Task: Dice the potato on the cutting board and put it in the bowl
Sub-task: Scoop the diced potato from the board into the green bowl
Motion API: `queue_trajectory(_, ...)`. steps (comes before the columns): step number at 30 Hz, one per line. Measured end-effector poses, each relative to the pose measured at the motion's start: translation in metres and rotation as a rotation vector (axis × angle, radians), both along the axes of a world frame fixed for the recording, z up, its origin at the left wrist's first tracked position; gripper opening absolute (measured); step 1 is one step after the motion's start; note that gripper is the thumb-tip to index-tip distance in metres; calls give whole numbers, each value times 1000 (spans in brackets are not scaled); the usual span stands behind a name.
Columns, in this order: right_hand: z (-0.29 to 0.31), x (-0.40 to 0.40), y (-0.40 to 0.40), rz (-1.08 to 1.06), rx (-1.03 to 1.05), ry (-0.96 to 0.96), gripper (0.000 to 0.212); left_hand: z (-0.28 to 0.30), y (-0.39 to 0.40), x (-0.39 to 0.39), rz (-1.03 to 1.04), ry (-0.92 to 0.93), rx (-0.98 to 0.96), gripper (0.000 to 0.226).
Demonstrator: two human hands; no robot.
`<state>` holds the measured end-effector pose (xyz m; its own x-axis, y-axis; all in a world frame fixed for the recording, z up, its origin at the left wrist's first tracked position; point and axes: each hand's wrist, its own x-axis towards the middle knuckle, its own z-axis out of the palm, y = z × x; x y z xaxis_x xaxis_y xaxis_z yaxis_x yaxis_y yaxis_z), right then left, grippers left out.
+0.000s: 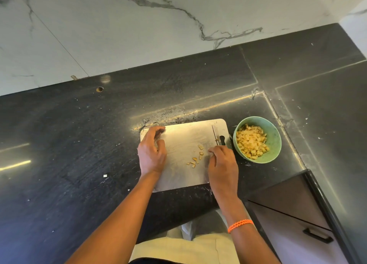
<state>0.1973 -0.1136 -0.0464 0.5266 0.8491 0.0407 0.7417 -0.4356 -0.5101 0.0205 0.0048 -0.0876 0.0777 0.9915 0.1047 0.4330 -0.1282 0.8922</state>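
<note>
Your right hand (222, 162), fingers curled and apparently empty, sits just right of the last potato bits (195, 159); the bowl (275, 136) lies farther right.

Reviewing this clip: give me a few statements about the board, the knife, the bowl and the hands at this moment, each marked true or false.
1. The green bowl holds diced potato. True.
2. The knife is gripped in the left hand. False: it lies near the right edge of the cutting board, and the left hand rests at the board's left edge, holding nothing.
3. A few potato pieces remain on the board. True.
4. The bowl sits left of the board. False: it stands on the counter to the board's right.
5. The right hand is over the board's right side, near the knife handle. True.
</note>
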Motion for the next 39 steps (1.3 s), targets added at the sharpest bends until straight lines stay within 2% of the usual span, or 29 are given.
queue_trajectory(5, -9, -21, -10, -19, -183, -156, 39, 0, 0, 0, 8, 16, 2, 39)
queue_trajectory(8, -7, -42, -3, -31, -237, -126, 46, 0, 0, 1, 8, 21, 6, 38)
queue_trajectory(11, -4, -56, 8, 46, -187, -69, 50, 0, 0, 1, 1, 13, 15, 39)
queue_trajectory(16, 4, -30, 18, -62, -125, -82, 38, -2, 0, 1, 2, 13, 10, 39)
queue_trajectory(22, 2, -12, 25, -184, -200, -80, 49, -3, 0, 0, 1, 27, 10, 38)
queue_trajectory(27, -3, -16, 27, -195, -140, 9, 35, -3, 0, -1, -5, 28, 10, 37)
queue_trajectory(29, -4, -21, 25, -150, -90, 62, 34, -3, 0, -1, -5, 32, 11, 36)
queue_trajectory(32, -13, -30, 21, 14, -98, -70, 43, -3, 0, -1, -3, 31, 14, 36)
queue_trajectory(35, -22, -37, 17, 161, -132, -107, 59, -2, 0, -1, -5, 34, 15, 36)
queue_trajectory(39, -26, -44, 5, 321, -187, -186, 70, -3, 0, -2, -13, 33, 17, 37)
